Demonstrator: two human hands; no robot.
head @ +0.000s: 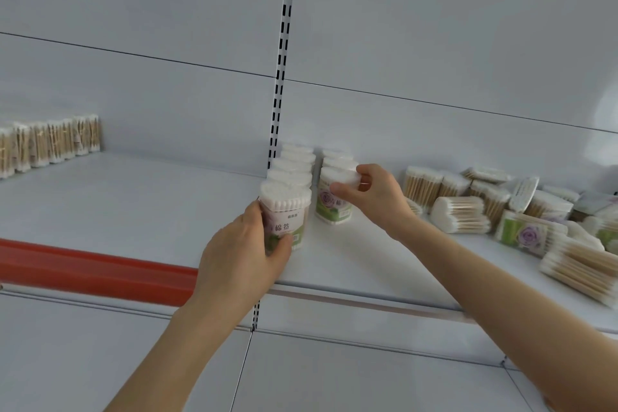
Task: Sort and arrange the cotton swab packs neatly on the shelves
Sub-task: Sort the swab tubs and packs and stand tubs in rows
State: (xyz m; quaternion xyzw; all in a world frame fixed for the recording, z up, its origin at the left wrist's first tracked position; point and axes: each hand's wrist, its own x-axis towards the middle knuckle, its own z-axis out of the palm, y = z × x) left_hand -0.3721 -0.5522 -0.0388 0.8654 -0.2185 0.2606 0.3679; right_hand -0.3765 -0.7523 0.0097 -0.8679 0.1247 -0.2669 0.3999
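Observation:
Two rows of upright heart-shaped cotton swab packs stand on the white shelf [140, 197] beside the slotted upright. My left hand [244, 254] grips the front pack of the left row [290, 211], thumb on its front label. My right hand [371, 194] pinches the top of the front pack of the right row [334, 204], which has a green and purple flower label. Behind each front pack, more packs [294, 160] line up toward the back panel.
A loose heap of swab packs [501, 211] lies tumbled on the shelf to the right. A neat row of wooden-stick swab packs [50, 144] stands at far left. A red price strip [93, 269] runs along the left shelf edge. A lower shelf [334, 378] sits below.

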